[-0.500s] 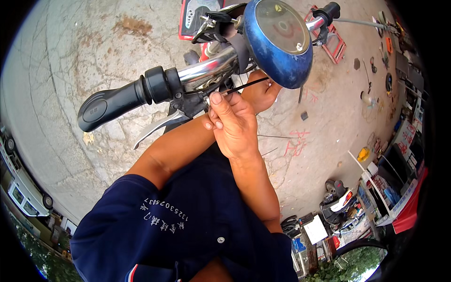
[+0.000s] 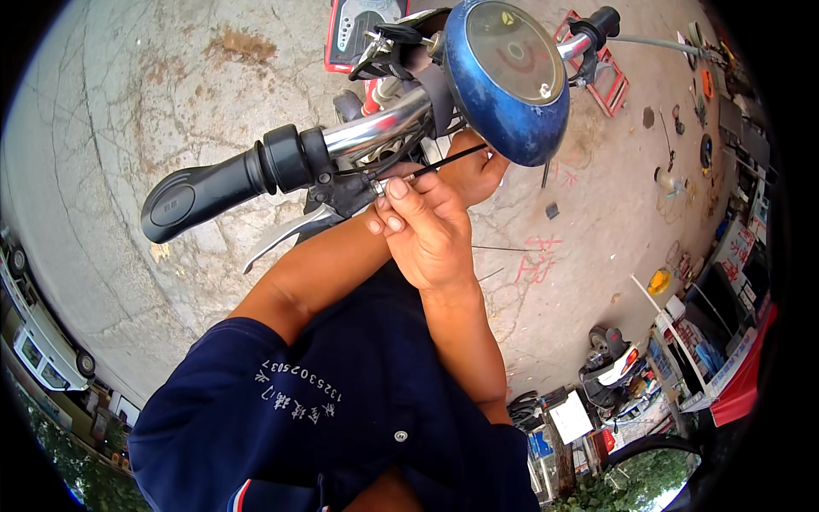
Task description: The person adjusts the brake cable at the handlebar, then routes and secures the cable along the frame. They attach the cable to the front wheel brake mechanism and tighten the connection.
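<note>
My right hand [image 2: 431, 235] is closed, thumb and fingers pinching the metal end of a black brake cable [image 2: 448, 160] beside the brake lever [image 2: 286, 237] bracket. My left forearm [image 2: 324, 256] crosses beneath the right hand. My left hand [image 2: 471, 175] is curled below a blue round-faced headlamp housing [image 2: 512, 115], and the cable runs up to its fingers, which are partly hidden by the housing. A chrome handlebar [image 2: 375, 128] with a black rubber grip [image 2: 205, 192] spans the top of the view.
A red and black case [image 2: 363, 34] lies past the handlebar. Another red frame-like item [image 2: 607, 85] is on the cracked concrete at the upper right. Scattered tools and parts lie to the right, with a parked scooter [image 2: 616, 367]. White vehicles [image 2: 47, 346] stand at far left.
My right hand has shifted very slightly right and down, still pinching the cable end. The handlebar and headlamp housing have barely moved, and my left hand stays put.
</note>
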Motion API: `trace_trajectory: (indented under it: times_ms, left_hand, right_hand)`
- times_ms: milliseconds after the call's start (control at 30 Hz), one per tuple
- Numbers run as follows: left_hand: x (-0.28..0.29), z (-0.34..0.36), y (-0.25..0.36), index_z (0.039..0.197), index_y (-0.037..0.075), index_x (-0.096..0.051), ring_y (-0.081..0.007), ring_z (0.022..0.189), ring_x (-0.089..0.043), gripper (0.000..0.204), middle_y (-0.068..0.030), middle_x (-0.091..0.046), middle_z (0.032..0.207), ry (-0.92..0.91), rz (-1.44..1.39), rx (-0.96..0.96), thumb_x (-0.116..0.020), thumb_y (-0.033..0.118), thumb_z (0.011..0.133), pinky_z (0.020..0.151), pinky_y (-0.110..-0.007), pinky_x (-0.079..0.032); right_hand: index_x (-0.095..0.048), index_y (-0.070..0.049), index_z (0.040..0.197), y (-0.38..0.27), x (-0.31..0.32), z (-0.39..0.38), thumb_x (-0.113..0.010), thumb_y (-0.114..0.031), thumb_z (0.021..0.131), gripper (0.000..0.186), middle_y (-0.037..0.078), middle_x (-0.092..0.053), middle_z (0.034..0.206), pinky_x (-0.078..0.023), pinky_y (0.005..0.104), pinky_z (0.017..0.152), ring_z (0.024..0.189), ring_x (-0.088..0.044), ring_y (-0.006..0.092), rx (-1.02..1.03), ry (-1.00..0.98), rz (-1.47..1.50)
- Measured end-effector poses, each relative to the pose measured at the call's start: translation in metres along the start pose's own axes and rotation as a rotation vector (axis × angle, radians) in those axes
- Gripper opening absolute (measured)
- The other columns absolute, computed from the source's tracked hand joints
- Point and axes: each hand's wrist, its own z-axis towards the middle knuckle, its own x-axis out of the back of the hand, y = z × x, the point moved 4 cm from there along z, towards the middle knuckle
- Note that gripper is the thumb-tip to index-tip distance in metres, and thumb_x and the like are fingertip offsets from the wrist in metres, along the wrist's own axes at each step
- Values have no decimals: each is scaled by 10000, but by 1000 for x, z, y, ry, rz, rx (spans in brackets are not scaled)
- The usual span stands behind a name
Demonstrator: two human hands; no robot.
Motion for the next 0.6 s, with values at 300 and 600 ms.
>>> trace_trajectory:
  times_ms: [300, 600]
  left_hand:
    - [5, 3, 9, 856, -6, -640, -291, 731, -578, 102, -159, -635, 779, -37, -19, 25, -604, 81, 897, 675, -415, -444]
    - [6, 1, 5, 875, 12, -636, -314, 820, -558, 75, -166, -628, 863, -43, 43, -72, -614, 81, 894, 755, -428, -431]
  right_hand:
    - [-615, -56, 944, 3, 4, 1, -612, -155, 986, 108, -3, -545, 772, -434, 296, 667, 640, -446, 63, 31, -38, -45]
    - [-612, -68, 955, 6, 7, 3, -616, -187, 988, 123, -12, -540, 775, -439, 298, 664, 646, -450, 59, 39, -58, -59]
